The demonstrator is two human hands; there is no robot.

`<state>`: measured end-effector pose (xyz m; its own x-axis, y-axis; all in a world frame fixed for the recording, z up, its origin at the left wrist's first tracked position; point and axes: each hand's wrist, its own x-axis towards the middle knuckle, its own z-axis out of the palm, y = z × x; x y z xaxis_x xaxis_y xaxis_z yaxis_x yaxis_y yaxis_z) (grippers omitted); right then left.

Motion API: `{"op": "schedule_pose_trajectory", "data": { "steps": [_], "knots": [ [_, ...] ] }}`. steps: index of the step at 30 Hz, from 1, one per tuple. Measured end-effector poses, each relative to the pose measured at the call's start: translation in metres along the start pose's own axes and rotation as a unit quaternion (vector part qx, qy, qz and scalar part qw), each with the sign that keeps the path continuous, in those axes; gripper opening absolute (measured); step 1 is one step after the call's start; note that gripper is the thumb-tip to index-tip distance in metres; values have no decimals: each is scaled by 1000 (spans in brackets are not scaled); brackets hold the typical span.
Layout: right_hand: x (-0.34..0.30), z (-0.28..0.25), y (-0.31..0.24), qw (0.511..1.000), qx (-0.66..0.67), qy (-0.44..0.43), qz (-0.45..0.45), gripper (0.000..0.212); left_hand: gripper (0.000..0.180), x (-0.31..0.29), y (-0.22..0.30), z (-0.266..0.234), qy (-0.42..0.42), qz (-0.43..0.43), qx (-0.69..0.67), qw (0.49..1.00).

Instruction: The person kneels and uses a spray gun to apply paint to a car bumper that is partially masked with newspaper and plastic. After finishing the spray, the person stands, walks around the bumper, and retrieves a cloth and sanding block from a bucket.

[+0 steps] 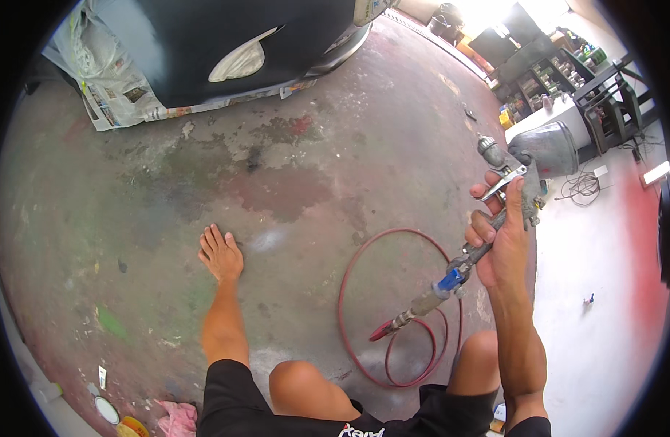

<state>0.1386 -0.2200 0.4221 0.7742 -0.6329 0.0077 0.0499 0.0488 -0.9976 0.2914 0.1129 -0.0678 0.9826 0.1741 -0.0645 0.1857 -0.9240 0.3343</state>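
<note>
The spray gun (530,191) sits at the right of the frame, its nozzle end toward the upper left and its grey cup (557,151) out to the right. I have my right hand (502,251) wrapped around its handle, fingertips by the silver trigger (504,182); whether that is squeezed, I can't tell from here. Below the grip hangs a fitting with a blue part (449,281), and from its lower end a red hose (341,306) loops over the stained floor (291,247) at lower centre.

My left hand (222,256) is left of centre, bare and holding nothing, fingers extended over the floor; I can't make out whether it touches. Two bent knees show along the bottom edge.

Across the upper left I see a dark panel (182,51) with a pale covered opening (240,61), masked along its side and lower edge with sheeting and newspaper (124,95). Loaded shelves (539,84) fill the upper right, above a white, red-tinged surface (575,313). A pink cloth (178,419) lies at lower left.
</note>
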Motion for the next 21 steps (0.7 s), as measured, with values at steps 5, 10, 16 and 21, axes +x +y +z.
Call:
{"op": "schedule_pose_trajectory", "data": {
  "steps": [5, 10, 16, 21],
  "knots": [
    [-37, 49, 27, 995, 40, 0, 91, 55, 68, -6, -1, -9, 16, 8, 22, 1000],
    [-42, 66, 63, 988, 69, 11, 140, 55, 68, -10, 4, -12, 14, 4, 0, 1000],
    [-18, 90, 111, 979, 127, 0, 161, 53, 68, -4, -1, -14, 28, 5, -6, 1000],
    [0, 94, 163, 969, 160, 12, 188, 51, 67, -5, -4, -4, 10, 37, -1, 999]
  ]
}}
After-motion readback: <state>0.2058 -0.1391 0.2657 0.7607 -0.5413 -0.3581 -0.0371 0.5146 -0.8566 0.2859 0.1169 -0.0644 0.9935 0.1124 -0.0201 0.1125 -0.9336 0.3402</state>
